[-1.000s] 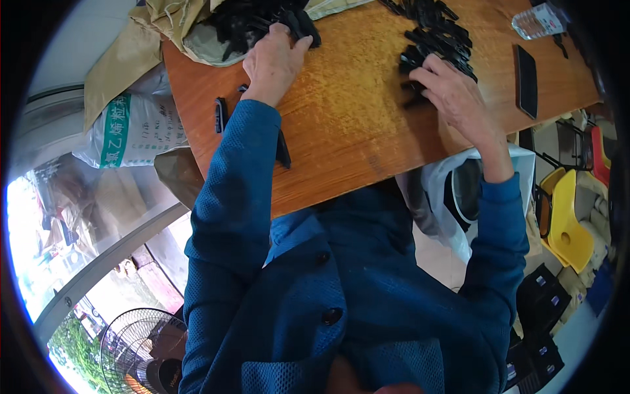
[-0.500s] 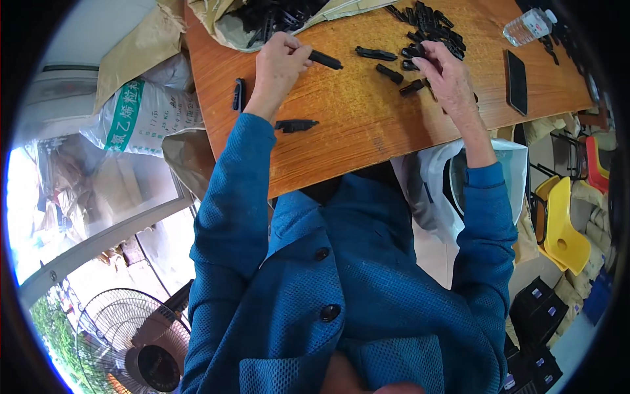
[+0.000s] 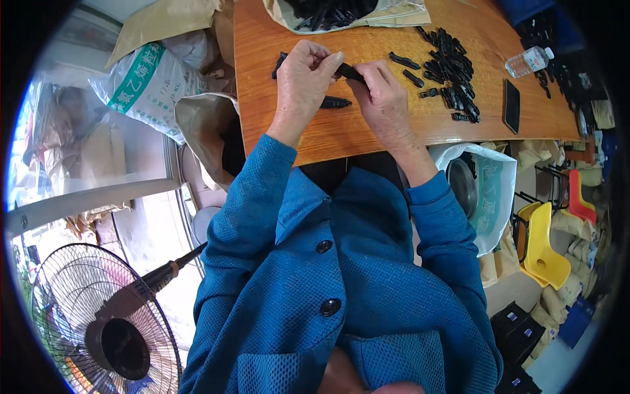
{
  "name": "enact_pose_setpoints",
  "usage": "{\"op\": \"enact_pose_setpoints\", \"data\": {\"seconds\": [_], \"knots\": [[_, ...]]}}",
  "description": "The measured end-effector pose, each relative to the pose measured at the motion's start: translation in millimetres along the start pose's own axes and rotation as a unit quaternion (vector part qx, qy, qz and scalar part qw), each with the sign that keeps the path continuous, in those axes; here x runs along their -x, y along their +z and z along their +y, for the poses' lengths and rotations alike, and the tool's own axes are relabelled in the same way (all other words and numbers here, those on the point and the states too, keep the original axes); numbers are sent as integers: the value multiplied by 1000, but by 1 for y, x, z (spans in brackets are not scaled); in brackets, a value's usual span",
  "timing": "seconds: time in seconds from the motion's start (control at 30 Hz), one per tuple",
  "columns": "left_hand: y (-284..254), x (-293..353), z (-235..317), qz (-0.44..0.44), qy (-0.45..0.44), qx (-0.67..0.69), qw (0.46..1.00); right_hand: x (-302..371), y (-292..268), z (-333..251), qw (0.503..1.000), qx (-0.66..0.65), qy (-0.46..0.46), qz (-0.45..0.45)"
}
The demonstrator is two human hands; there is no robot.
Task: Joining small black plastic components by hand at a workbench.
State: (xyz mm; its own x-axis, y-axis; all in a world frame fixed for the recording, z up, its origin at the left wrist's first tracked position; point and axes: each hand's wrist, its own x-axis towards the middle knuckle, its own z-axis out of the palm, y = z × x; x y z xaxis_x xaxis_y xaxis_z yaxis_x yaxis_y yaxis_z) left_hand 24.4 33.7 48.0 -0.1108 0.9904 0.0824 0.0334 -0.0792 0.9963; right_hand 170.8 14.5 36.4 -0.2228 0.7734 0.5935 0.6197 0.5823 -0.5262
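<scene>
Both hands meet over the wooden table [image 3: 394, 128], the left hand [image 3: 303, 77] and the right hand [image 3: 384, 95] together pinching one slim black plastic clip [image 3: 350, 71] between their fingertips. One more clip [image 3: 335, 102] lies just below the grip, another [image 3: 280, 64] left of it. A loose pile of clips [image 3: 454, 72] lies to the right; an open sack [image 3: 341, 13] above holds more.

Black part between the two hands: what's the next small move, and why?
Probably press the two ends together. Both hands meet over the table: the left hand and right hand each pinch the black part between them, lifted off the wood. Whether it is one piece or two is too small to tell. Another black piece lies just below.
</scene>
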Motion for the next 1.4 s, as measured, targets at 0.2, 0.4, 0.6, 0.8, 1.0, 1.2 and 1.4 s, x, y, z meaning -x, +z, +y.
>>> {"op": "enact_pose_setpoints", "data": {"seconds": [0.2, 0.4, 0.6, 0.8, 1.0, 1.2, 1.4], "knots": [[-5, 20, 3, 23, -1, 24, 999, 7, 8, -16, 999, 1, -3, 35], [7, 38, 6, -12, -76, 148, 986, 8, 8, -19, 997, -22, -6, 71], [19, 38, -14, -10, -92, 139, 986, 18, 3, -8, 999, 30, 24, 34], [22, 22, -17, -65, -71, 146, 985, 26, -6, 16, 954, -209, 214, -3], [27, 2, -20, -108, -67, 142, 982, 14, 3, 32, 825, -433, 355, -79], [23, -14, -32, -133, -129, 208, 961, 11, 10, 36, 825, -423, 369, -61], [47, -25, -32, -109, -162, 195, 961, 10, 18, 58, 847, -358, 391, -42]]}}
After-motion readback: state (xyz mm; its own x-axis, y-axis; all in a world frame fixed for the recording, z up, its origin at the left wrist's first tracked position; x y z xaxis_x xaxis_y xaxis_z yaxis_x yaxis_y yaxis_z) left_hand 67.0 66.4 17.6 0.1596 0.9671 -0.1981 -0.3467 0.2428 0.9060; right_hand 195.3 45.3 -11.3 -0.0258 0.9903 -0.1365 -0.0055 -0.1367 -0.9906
